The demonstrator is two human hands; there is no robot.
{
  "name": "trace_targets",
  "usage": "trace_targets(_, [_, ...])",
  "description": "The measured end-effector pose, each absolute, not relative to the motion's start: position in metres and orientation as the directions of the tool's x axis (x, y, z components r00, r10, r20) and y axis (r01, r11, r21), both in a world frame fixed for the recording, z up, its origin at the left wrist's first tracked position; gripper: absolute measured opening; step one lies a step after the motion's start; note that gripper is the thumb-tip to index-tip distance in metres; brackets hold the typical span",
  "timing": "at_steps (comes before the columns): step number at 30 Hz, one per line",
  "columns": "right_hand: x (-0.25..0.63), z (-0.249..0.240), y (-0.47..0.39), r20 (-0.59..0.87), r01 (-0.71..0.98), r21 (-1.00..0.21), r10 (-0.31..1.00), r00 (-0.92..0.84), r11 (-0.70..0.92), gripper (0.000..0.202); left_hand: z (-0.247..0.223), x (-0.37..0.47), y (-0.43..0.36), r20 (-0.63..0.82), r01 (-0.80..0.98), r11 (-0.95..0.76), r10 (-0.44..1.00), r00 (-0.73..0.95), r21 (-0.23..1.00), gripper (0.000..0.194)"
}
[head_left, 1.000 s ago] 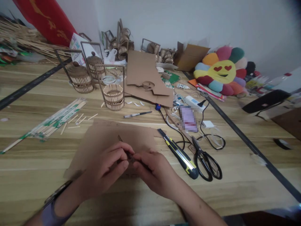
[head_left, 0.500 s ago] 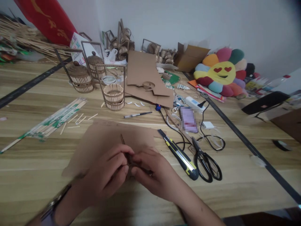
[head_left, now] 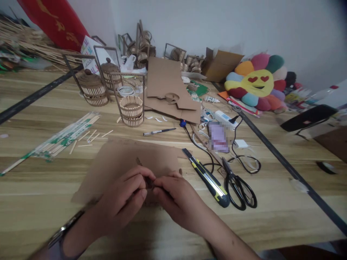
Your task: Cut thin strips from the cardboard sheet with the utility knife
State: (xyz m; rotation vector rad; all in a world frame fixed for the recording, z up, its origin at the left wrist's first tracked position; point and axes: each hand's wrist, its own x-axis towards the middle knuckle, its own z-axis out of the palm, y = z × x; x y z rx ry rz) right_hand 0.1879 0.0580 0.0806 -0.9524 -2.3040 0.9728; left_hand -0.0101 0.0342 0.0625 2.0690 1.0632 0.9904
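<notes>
Fingers [head_left: 137, 180] of both hands are narrowed to a pinch: left hand [head_left: 119, 200] and right hand [head_left: 181, 198] grip a thin brown strip [head_left: 138, 161], fingertips nearly meeting. Strip sits over a cardboard sheet [head_left: 108, 162] on the counter [head_left: 40, 191]. One end pokes out past the left index finger; middle mostly hidden by the hands. Small dark bit [head_left: 180, 170] shows by the right knuckles, can't tell if it's the same strip. Watch [head_left: 65, 228] on left wrist.

Right of the right hand: yellow-black utility knife [head_left: 207, 178], black-handled scissors [head_left: 231, 176] just beside it. Beyond the sheet: pen [head_left: 159, 131], then an open slatted bucket [head_left: 131, 111] with a tall handle, upright. Two lidded buckets [head_left: 93, 87] stand behind it, to the left. Left side: bagged sticks [head_left: 63, 139], short loose sticks [head_left: 94, 137] next to them. Flower cushion [head_left: 257, 83] back right.
</notes>
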Motion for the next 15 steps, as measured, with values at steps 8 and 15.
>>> trace_targets(8, [0.186,0.076,0.059,0.144,0.492,-0.709,0.787,-0.6,0.505,0.02,0.061,-0.004,0.033,0.411,0.508,-0.506,0.863,0.295,0.697,0.02])
trace_targets(15, [0.183,0.068,0.057,0.199,0.539,-0.609,0.77,-0.606,0.582,0.023,0.057,-0.003,0.032,0.461,0.535,-0.555,0.83,0.313,0.636,0.016])
